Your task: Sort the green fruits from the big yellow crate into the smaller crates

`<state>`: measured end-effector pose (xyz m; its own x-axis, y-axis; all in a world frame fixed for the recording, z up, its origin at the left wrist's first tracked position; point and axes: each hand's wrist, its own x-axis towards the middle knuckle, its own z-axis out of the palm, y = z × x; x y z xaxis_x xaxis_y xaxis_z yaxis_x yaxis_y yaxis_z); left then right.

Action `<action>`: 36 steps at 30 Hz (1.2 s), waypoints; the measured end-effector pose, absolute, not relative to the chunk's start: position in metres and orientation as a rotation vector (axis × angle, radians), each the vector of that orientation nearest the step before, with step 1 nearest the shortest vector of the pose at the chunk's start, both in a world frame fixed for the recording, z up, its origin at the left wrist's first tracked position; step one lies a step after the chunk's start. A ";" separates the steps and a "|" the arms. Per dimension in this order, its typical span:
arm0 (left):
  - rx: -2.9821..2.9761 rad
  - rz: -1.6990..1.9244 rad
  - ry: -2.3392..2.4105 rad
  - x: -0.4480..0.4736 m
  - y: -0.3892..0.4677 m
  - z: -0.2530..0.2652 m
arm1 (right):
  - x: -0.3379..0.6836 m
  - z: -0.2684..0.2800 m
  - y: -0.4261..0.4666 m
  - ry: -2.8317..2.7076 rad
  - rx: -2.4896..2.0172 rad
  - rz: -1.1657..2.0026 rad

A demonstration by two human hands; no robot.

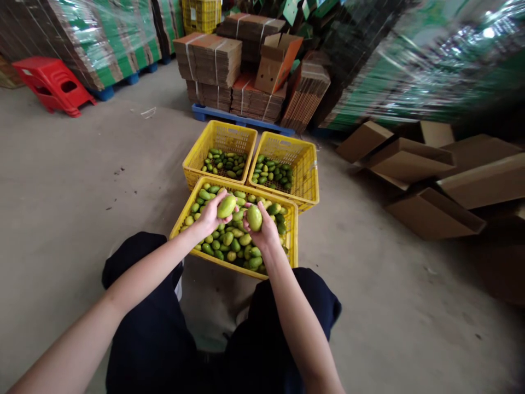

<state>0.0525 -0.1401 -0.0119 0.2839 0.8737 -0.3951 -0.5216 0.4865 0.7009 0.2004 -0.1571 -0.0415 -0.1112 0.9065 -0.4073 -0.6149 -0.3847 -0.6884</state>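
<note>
My left hand (210,214) is closed around a yellow-green oval fruit (226,206), its smooth skin facing up. Close by, my right hand (266,229) grips a second green oval fruit (254,218) with the thumb along its side. Both hands are above the near yellow crate (296,241), which holds many similar green and yellowish fruits (227,239). Behind it stand two more yellow plastic crates: the left one (192,164) and the right one (309,169), each with a layer of smaller-looking dark green fruits on its floor. The exact kind of fruit is unclear.
Bundled flat cardboard (211,60) is stacked on a blue pallet (241,119) beyond the crates. Open cardboard boxes (410,161) lie on the right. A red stool (55,82) stands at far left, near plastic-wrapped green stacks (118,38). My knees flank the near crate.
</note>
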 end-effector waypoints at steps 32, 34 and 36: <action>1.132 1.013 0.699 0.040 -0.149 -0.012 | 0.203 -0.034 -0.167 -0.631 -0.659 1.871; 1.138 0.989 0.670 0.039 -0.150 -0.012 | 0.202 -0.031 -0.171 -0.716 -0.633 1.835; 1.131 0.990 0.642 0.039 -0.151 -0.011 | 0.200 -0.029 -0.174 -0.773 -0.619 1.811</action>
<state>0.0393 -0.1510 -0.0110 0.4460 0.8934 0.0535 -0.3156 0.1011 0.9435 0.2002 -0.1735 -0.0287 -0.3408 0.9384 -0.0576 -0.6073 -0.2664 -0.7485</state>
